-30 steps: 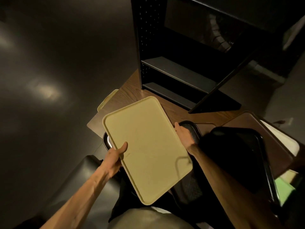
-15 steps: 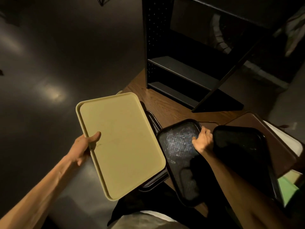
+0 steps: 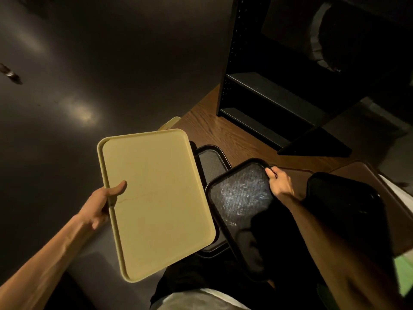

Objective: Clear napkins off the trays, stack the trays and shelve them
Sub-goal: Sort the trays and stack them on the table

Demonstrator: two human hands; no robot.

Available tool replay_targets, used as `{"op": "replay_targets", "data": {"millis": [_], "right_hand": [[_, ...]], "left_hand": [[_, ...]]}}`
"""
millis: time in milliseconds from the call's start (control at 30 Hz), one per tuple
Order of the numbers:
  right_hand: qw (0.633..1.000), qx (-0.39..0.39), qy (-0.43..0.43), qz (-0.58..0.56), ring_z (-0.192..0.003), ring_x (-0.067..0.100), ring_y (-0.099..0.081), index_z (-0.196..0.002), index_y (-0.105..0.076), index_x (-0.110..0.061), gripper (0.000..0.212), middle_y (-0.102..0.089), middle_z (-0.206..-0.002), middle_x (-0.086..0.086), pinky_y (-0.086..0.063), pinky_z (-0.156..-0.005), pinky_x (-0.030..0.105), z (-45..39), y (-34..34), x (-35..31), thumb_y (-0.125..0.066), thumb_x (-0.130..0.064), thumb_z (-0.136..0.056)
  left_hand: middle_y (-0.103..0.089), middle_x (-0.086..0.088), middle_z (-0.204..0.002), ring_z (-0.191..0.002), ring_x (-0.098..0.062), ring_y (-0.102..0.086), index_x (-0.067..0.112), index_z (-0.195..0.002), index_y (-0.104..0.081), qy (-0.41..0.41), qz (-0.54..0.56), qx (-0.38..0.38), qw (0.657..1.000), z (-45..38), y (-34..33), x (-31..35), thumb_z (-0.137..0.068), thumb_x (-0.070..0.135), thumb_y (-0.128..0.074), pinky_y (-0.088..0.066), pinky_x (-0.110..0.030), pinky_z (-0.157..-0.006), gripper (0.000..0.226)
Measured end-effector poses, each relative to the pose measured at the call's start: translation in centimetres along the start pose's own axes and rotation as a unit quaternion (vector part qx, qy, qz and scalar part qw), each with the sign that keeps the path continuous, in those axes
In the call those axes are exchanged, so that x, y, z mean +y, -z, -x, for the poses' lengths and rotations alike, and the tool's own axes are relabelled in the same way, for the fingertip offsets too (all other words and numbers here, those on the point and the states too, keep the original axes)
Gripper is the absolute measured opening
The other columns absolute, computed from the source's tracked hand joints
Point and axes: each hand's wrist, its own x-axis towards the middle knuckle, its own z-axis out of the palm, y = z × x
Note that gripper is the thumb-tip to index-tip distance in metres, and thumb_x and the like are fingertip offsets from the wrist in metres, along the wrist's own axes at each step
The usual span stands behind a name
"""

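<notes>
My left hand (image 3: 103, 201) grips the left long edge of a pale yellow tray (image 3: 156, 198), thumb on top, holding it tilted in the air left of the table. My right hand (image 3: 279, 182) grips the far right corner of a black textured tray (image 3: 241, 198) and holds it tilted up. Another black tray (image 3: 212, 162) lies beneath, partly hidden by the yellow tray. A further black tray (image 3: 344, 211) sits on brown trays (image 3: 371, 175) at the right. No napkin shows on the held trays.
A black shelf unit (image 3: 268, 90) with empty shelves stands on the wooden table (image 3: 212, 128) at the back. The corner of another yellow tray (image 3: 171, 122) pokes out at the table's left edge. Something green (image 3: 402, 276) and white lies at the far right. Dark floor fills the left.
My left hand carried the yellow tray off to the left, uncovering the black trays. My right hand took hold of the black textured tray's corner and raised it.
</notes>
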Motion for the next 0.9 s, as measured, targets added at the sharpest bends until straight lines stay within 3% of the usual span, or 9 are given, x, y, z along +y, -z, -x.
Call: {"op": "replay_targets", "data": {"millis": [33,100,167,233,333,467,667,767,900], "right_hand": [[1.0,-0.002,0.003,-0.019,-0.134,0.039,-0.041,-0.136,-0.053,-0.015,0.045,-0.052,-0.141,0.019,-0.035,-0.106,0.044,-0.1,-0.1,-0.5,-0.045,-0.042,-0.1],[0.998,0.0,0.001,-0.057,-0.136,0.037,-0.04,-0.135,-0.053,-0.014,0.047,-0.052,-0.142,0.016,-0.034,-0.108,0.043,-0.2,-0.6,-1.9,-0.045,-0.044,-0.1],[0.996,0.01,0.002,-0.088,-0.137,0.035,-0.039,-0.136,-0.052,-0.014,0.048,-0.051,-0.142,0.014,-0.033,-0.109,0.04,-0.5,-1.2,-3.5,-0.045,-0.044,-0.1],[0.994,0.02,0.003,-0.109,-0.137,0.034,-0.037,-0.137,-0.051,-0.014,0.047,-0.05,-0.143,0.014,-0.031,-0.111,0.04,-0.6,-2.0,-5.5,-0.045,-0.042,-0.101],[0.994,0.016,0.003,-0.112,-0.14,0.034,-0.032,-0.141,-0.047,-0.016,0.046,-0.047,-0.144,0.017,-0.028,-0.112,0.041,-0.6,-3.4,-8.1,-0.043,-0.041,-0.102],[0.996,-0.007,0.006,-0.093,-0.14,0.034,-0.03,-0.142,-0.046,-0.018,0.046,-0.046,-0.144,0.019,-0.028,-0.112,0.042,-0.7,-5.9,-10.0,-0.041,-0.041,-0.102],[0.997,0.017,0.036,-0.059,-0.109,0.043,-0.054,-0.105,-0.066,-0.006,0.033,-0.064,-0.11,0.027,-0.041,-0.09,0.041,-0.4,-9.4,-10.8,-0.047,-0.033,-0.101],[0.997,0.053,0.021,-0.054,-0.109,0.043,-0.057,-0.113,-0.071,-0.009,0.032,-0.063,-0.112,0.027,-0.045,-0.094,0.043,-0.9,-10.6,-10.5,-0.056,-0.032,-0.097],[0.997,0.01,0.022,-0.067,-0.119,0.037,-0.056,-0.129,-0.062,-0.011,0.035,-0.063,-0.124,0.021,-0.042,-0.106,0.041,-0.8,-11.0,-10.0,-0.057,-0.02,-0.095]], "left_hand": [[-0.045,-0.002,-0.052,-0.06,-0.016,-0.056,0.008,-0.066,-0.055,-0.005,0.026,-0.004,1.0,0.1,0.1,0.1,-0.089,0.025,-0.066,-0.047,-0.032,-0.089,0.031],[-0.062,-0.01,-0.063,-0.067,-0.018,-0.071,0.0,-0.082,-0.06,0.009,0.059,-0.035,0.998,0.3,0.8,0.4,-0.095,0.015,-0.058,-0.054,-0.031,-0.081,0.02],[-0.075,-0.018,-0.087,-0.081,-0.027,-0.076,-0.006,-0.105,-0.062,0.033,0.08,-0.074,0.994,0.3,1.9,0.7,-0.094,0.018,-0.057,-0.061,-0.036,-0.074,0.027],[-0.072,-0.021,-0.112,-0.097,-0.038,-0.072,-0.001,-0.123,-0.06,0.057,0.104,-0.077,0.99,0.1,3.0,0.8,-0.091,0.021,-0.06,-0.057,-0.048,-0.084,0.039],[-0.075,-0.018,-0.107,-0.092,-0.037,-0.074,0.003,-0.121,-0.061,0.063,0.122,-0.08,0.987,-0.2,4.0,0.7,-0.089,0.021,-0.059,-0.061,-0.048,-0.076,0.036],[-0.073,-0.018,-0.113,-0.096,-0.038,-0.072,0.004,-0.122,-0.061,0.057,0.139,-0.071,0.986,-0.9,5.2,0.3,-0.087,0.021,-0.06,-0.06,-0.053,-0.08,0.039],[-0.072,-0.019,-0.114,-0.095,-0.037,-0.072,0.004,-0.121,-0.063,0.06,0.136,-0.043,0.988,-2.1,6.3,-0.7,-0.092,0.019,-0.059,-0.056,-0.052,-0.087,0.033],[-0.072,-0.019,-0.114,-0.098,-0.037,-0.071,0.002,-0.119,-0.064,0.07,0.135,-0.043,0.987,-2.7,6.2,-1.2,-0.092,0.017,-0.06,-0.055,-0.051,-0.09,0.032],[-0.074,-0.018,-0.11,-0.092,-0.034,-0.074,0.001,-0.119,-0.064,0.085,0.132,-0.06,0.986,-3.7,5.6,-1.6,-0.09,0.018,-0.063,-0.06,-0.046,-0.079,0.034]]}}
